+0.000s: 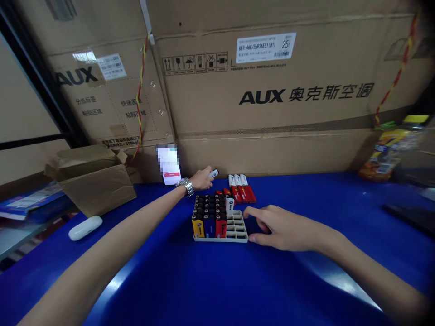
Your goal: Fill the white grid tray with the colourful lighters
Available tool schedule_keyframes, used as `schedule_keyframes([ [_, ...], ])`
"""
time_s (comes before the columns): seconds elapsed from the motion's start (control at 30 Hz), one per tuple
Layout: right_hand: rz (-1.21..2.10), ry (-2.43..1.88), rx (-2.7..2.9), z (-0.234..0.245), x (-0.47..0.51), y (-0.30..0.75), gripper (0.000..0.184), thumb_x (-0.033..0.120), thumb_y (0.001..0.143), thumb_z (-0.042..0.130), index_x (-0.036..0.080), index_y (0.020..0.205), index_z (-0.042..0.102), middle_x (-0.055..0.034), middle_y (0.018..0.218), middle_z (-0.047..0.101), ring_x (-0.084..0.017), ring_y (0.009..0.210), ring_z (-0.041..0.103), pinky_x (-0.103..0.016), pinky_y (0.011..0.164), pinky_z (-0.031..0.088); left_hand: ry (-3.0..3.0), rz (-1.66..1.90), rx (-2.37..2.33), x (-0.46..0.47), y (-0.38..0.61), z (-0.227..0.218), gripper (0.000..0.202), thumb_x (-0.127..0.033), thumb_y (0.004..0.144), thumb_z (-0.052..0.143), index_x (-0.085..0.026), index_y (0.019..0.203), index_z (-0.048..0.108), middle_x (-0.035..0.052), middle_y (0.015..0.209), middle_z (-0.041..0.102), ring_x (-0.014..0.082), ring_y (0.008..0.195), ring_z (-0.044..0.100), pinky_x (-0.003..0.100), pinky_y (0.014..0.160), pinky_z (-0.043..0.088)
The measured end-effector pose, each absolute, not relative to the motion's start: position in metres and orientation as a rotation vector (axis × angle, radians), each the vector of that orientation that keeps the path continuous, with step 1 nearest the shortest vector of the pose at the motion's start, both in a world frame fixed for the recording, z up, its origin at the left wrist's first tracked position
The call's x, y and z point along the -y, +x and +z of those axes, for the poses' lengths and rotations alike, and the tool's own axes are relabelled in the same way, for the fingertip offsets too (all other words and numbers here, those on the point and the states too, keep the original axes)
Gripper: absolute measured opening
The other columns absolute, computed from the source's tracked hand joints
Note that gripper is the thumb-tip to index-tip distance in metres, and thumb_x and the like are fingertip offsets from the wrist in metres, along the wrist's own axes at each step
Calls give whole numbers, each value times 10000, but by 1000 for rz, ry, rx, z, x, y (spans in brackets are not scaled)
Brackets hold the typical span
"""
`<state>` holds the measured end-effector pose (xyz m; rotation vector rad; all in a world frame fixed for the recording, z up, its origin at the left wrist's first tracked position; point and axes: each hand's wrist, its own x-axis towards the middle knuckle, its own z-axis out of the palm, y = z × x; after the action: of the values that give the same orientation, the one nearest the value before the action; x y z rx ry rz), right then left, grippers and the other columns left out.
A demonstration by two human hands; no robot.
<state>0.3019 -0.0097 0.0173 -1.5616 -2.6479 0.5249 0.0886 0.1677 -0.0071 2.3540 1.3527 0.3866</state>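
Observation:
A beige gridded tray (238, 231) stands on the blue table (210, 280), holding several upright lighters (210, 217) in yellow, blue, red and black. My left hand (201, 179), with a metal watch on the wrist, reaches behind the tray and is closed on a white lighter (214, 172). My right hand (278, 226) rests on the table at the tray's right edge, fingers spread and touching the tray. Three loose red-and-white lighters (242, 187) lie just behind the tray.
Large AUX cardboard cartons (265, 99) wall off the back. An open small cardboard box (91, 179) and a white oval case (84, 227) sit at the left. A colourful packet (390, 151) leans at the right.

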Motion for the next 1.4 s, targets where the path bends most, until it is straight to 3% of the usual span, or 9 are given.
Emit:
schedule_keyframes([
  [0.1, 534, -1562, 2639, 17, 9, 301, 355, 413, 833, 529, 205, 1119, 559, -33, 746, 614, -198, 695, 544, -307, 599, 374, 2301, 538, -1285, -161, 86, -10, 142, -272, 907, 409, -168, 975, 476, 28, 777, 625, 116, 596, 554, 216, 552, 393],
  [0.3, 510, -1536, 2651, 17, 9, 301, 361, 378, 829, 537, 183, 1133, 556, -37, 741, 624, -186, 677, 537, -305, 599, 363, 2249, 779, -1288, -150, 87, -18, 541, -599, 890, 317, -167, 618, 495, 17, 624, 543, 129, 585, 477, 258, 565, 342],
  [0.43, 490, -1520, 2655, 14, 9, 302, 364, 380, 822, 540, 176, 1123, 560, -40, 743, 621, -181, 670, 529, -303, 595, 356, 2218, 784, -1348, -149, 88, -24, 544, -600, 866, 388, -171, 543, 470, -5, 535, 476, 114, 521, 406, 265, 523, 299],
  [0.5, 477, -1510, 2652, 13, 9, 302, 349, 382, 822, 540, 179, 1104, 562, -37, 734, 615, -178, 664, 526, -301, 593, 354, 2209, 751, -1371, -150, 88, -27, 488, -541, 876, 443, -155, 587, 526, 11, 601, 533, 117, 554, 445, 257, 524, 328],
  [0.6, 487, -1499, 2642, 13, 8, 302, 327, 384, 822, 539, 183, 1078, 565, -33, 714, 604, -177, 656, 524, -297, 586, 355, 2199, 692, -1377, -151, 88, -30, 315, -423, 912, 497, -134, 874, 617, 42, 877, 619, 148, 728, 570, 280, 639, 470],
  [0.73, 505, -1511, 2637, 14, 9, 303, 340, 387, 824, 534, 182, 1094, 562, -41, 717, 599, -187, 668, 530, -301, 584, 367, 2189, 640, -1376, -151, 89, -31, 289, -346, 915, 535, -151, 1125, 570, 68, 1139, 576, 222, 961, 591, 388, 812, 517],
  [0.9, 494, -1508, 2658, 14, 10, 304, 372, 390, 835, 519, 182, 1142, 545, -57, 780, 614, -196, 695, 540, -314, 602, 381, 2183, 614, -1370, -150, 91, -30, 296, -337, 913, 540, -153, 1143, 564, 76, 1167, 566, 230, 989, 584, 403, 831, 511],
  [1.4, 510, -1499, 2646, 12, 8, 303, 325, 370, 831, 526, 185, 1097, 554, -27, 694, 593, -170, 635, 529, -288, 572, 353, 2209, 608, -1323, -150, 91, -26, 274, -330, 918, 532, -161, 1131, 571, 77, 1160, 571, 214, 969, 589, 386, 818, 516],
])
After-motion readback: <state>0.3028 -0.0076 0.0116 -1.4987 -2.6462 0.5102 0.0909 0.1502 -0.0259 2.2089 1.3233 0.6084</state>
